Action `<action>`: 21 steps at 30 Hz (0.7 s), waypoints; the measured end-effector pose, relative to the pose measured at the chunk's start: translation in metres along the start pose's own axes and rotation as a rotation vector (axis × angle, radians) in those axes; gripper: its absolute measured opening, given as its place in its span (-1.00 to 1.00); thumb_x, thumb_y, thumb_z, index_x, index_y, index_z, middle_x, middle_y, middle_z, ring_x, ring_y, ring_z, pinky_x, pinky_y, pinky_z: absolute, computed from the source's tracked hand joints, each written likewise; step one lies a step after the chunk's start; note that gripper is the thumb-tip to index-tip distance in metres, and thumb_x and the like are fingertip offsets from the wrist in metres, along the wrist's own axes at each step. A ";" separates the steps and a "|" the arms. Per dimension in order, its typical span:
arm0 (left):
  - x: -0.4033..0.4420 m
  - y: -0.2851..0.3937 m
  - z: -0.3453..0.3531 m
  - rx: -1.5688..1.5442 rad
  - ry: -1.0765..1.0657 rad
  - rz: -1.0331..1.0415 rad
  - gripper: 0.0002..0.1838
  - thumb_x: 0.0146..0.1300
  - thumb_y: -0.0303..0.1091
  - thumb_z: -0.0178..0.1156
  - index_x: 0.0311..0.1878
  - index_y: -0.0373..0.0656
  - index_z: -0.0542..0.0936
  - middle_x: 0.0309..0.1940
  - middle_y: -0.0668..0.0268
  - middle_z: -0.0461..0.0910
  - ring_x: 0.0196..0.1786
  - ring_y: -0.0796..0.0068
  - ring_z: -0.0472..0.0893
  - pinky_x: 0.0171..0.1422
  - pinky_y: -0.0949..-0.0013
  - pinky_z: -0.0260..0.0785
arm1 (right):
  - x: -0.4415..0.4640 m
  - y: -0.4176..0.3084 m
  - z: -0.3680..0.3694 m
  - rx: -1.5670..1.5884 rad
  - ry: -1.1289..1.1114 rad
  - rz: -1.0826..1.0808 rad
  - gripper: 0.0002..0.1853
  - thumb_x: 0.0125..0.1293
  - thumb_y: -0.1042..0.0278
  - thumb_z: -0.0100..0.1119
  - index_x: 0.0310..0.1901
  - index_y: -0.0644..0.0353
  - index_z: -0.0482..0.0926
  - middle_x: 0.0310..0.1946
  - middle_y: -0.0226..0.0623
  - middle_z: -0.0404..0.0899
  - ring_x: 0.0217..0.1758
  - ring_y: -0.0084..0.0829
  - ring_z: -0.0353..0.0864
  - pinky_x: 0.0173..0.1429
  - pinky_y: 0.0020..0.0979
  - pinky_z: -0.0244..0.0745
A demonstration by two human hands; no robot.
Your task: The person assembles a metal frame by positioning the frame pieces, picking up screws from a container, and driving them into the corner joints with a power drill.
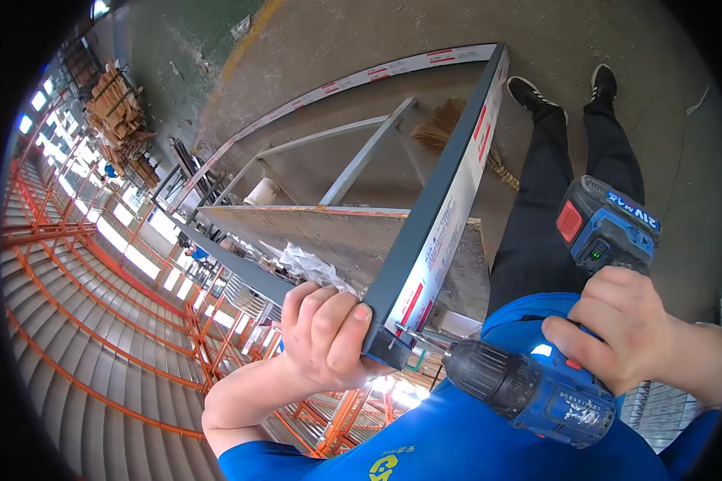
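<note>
My left hand (326,330) is closed around the corner of a dark grey metal frame (425,212), where two of its long bars meet. White protective film with red print covers the frame's side faces. My right hand (618,325) grips the handle of a blue and black cordless drill (529,385), its forefinger near the trigger. The drill's battery (610,220) points up toward my legs. A thin bit reaches from the chuck to the frame's corner, close beside my left hand. Whether the tip touches the metal I cannot tell.
Under the frame stands a worktable (313,228) with crumpled white plastic (317,264) on it. A straw broom (441,132) lies on the floor near my shoes (537,92). Bundled brown material (116,108) is stacked at the upper left. Orange steelwork (208,337) shows at lower left.
</note>
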State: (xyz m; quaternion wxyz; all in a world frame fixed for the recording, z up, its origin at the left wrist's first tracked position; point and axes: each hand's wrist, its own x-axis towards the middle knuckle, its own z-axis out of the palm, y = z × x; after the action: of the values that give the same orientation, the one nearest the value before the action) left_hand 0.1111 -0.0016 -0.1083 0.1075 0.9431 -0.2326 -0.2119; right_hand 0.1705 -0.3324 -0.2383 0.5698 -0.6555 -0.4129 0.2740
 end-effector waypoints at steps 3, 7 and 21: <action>0.010 -0.001 -0.003 0.007 0.025 -0.011 -0.36 0.33 0.09 0.34 0.21 -0.18 0.37 -0.11 0.17 0.51 -0.21 0.25 0.58 -0.10 0.05 0.43 | 0.000 0.001 -0.003 0.043 0.019 0.017 -0.73 0.12 0.28 0.34 -0.14 0.16 0.68 -0.55 -0.38 0.40 -0.54 -0.42 0.51 -0.43 -0.38 0.38; 0.013 0.005 -0.014 0.014 -0.034 -0.029 -0.34 0.26 0.03 0.40 0.21 -0.18 0.37 -0.10 0.15 0.50 -0.18 0.22 0.58 -0.06 0.02 0.42 | -0.001 0.004 -0.012 0.105 -0.041 0.030 -0.69 0.16 0.31 0.32 -0.05 0.17 0.67 -0.51 -0.35 0.45 -0.48 -0.38 0.55 -0.36 -0.34 0.43; 0.014 0.005 -0.006 0.015 -0.001 -0.034 -0.31 0.16 -0.03 0.47 0.19 -0.18 0.36 -0.05 0.15 0.47 -0.17 0.20 0.56 -0.03 -0.03 0.40 | -0.004 0.013 -0.009 0.245 0.030 0.051 -0.69 0.21 0.35 0.33 -0.01 0.23 0.66 -0.49 -0.25 0.60 -0.46 -0.29 0.68 -0.31 -0.34 0.55</action>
State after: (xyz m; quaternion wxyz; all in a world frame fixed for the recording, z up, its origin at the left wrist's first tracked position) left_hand 0.1230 -0.0117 -0.1067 0.0968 0.9475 -0.2182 -0.2126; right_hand 0.1788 -0.3402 -0.2498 0.6448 -0.5951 -0.3510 0.3269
